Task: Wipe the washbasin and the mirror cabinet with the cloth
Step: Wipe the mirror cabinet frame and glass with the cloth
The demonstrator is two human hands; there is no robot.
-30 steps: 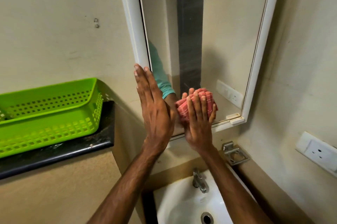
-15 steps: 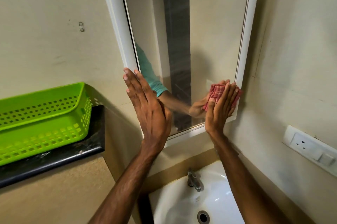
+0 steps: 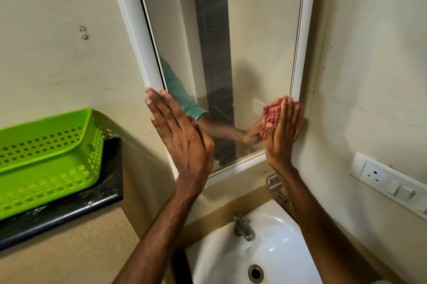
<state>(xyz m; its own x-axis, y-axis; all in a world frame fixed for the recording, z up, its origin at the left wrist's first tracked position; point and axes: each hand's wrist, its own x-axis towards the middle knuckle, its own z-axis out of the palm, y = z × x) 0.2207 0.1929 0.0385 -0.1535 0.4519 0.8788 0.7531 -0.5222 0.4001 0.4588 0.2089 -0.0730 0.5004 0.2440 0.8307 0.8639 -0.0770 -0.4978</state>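
Cloth (image 3: 273, 113), bunched upright, pressed to mirror cabinet (image 3: 303, 29) by flat right hand (image 3: 282, 138); left hand (image 3: 184, 140) flat.

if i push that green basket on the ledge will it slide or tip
Probably slides: the basket looks like thin perforated plastic, so likely light. Its wide base sits flat on the glossy dark ledge, so tipping seems unlikely.

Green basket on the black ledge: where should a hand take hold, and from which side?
Likely the rim at the right end of the green basket, reached from above and the right: the top is open, that end is unobstructed, and the rim's lip gives fingers a hook.
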